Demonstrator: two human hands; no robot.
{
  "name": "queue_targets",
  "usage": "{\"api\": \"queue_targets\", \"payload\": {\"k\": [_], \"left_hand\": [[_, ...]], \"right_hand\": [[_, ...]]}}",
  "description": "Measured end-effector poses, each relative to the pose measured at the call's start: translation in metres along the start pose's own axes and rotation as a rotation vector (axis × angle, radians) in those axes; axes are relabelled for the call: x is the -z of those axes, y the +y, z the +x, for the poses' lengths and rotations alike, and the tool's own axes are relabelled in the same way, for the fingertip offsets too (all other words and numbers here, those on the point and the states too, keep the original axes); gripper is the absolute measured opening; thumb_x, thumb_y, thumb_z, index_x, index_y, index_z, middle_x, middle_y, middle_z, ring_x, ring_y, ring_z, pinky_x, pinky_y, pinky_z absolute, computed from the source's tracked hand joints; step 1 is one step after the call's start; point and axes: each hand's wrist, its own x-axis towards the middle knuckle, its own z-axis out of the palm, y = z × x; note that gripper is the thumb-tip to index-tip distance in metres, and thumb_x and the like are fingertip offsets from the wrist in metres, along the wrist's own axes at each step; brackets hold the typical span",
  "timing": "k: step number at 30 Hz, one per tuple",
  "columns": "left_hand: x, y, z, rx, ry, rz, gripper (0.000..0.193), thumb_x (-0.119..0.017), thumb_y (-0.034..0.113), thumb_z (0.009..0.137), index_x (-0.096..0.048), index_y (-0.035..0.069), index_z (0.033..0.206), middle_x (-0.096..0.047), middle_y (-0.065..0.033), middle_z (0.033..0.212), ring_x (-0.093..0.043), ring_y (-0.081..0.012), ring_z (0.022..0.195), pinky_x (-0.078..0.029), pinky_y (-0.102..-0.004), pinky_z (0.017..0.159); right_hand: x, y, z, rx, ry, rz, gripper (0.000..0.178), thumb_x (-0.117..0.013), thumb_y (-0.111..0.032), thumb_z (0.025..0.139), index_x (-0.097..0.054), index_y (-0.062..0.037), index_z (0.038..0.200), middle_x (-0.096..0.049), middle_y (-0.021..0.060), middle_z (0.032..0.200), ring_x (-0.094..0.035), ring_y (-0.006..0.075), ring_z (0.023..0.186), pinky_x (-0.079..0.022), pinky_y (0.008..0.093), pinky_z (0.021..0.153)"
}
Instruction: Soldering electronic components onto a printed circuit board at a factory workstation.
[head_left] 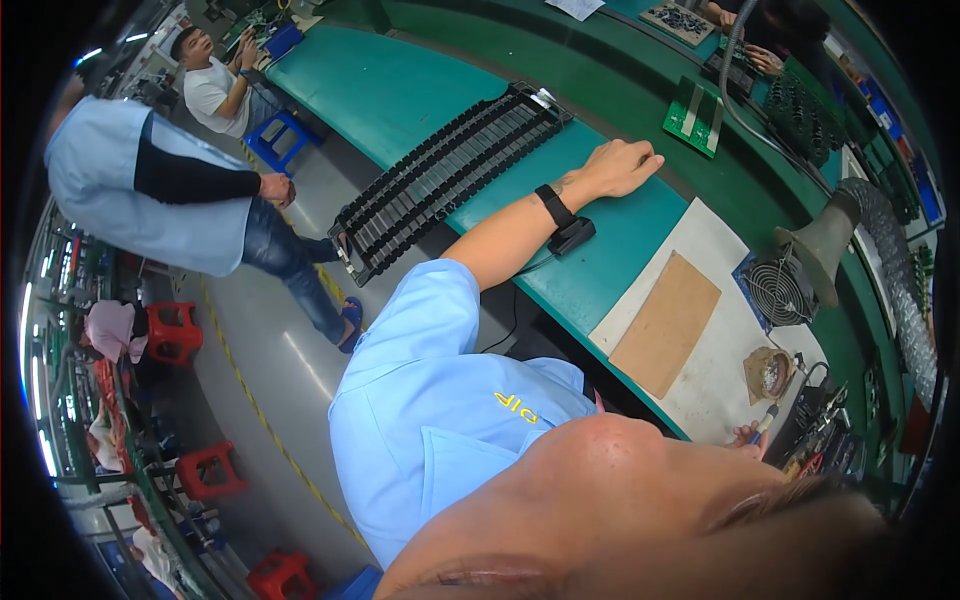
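Note:
My left hand (620, 168) is over the far edge of the green bench, fingers curled; anything inside them is hidden. A black band with a dark box (573, 236) is strapped round that wrist. Beyond the fingers lies a green circuit board (694, 117), apart from the hand. At the lower right, my right hand (745, 438) is partly hidden, its fingers closed round the handle of what looks like a soldering iron (766, 422). Just above it stands a round brown container (768, 376). A brown rectangular board (665, 325) lies on a white sheet (622, 318) between my hands.
A long black ribbed rack (440, 175) lies across the green bench (350, 90), overhanging its left edge. A fan (780, 292) and a funnel-shaped duct (822, 250) stand at the right. One person (160, 190) stands at the left; another (215, 95) sits beyond. Red stools (175, 333) stand behind.

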Motion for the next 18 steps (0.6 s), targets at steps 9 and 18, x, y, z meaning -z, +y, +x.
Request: {"api": "queue_targets", "payload": {"k": [9, 18], "left_hand": [[0.001, 0.000, 0.002, 0.001, 0.005, 0.018, 0.047, -0.055, 0.048, 0.100, -0.071, 0.003, 0.097, -0.070, -0.0181, 0.074, -0.068, -0.0385, 0.071, -0.052, -0.0468, 0.067], [-0.001, -0.002, 0.001, -0.001, -0.003, 0.019, 0.046, -0.059, 0.047, 0.098, -0.071, 0.003, 0.096, -0.069, -0.0172, 0.073, -0.068, -0.0373, 0.069, -0.051, -0.0456, 0.065]], "right_hand": [[-0.002, -0.003, 0.000, 0.013, 0.001, 0.025, 0.051, -0.037, -0.037, 0.112, -0.052, 0.0066, 0.133, -0.065, 0.0164, 0.111, -0.060, 0.0200, 0.091, -0.049, 0.0326, 0.082], [0.007, 0.006, -0.002, 0.018, -0.019, 0.009, 0.050, -0.036, -0.036, 0.113, -0.053, 0.0068, 0.132, -0.065, 0.0163, 0.111, -0.059, 0.0204, 0.091, -0.049, 0.0328, 0.081]]}}
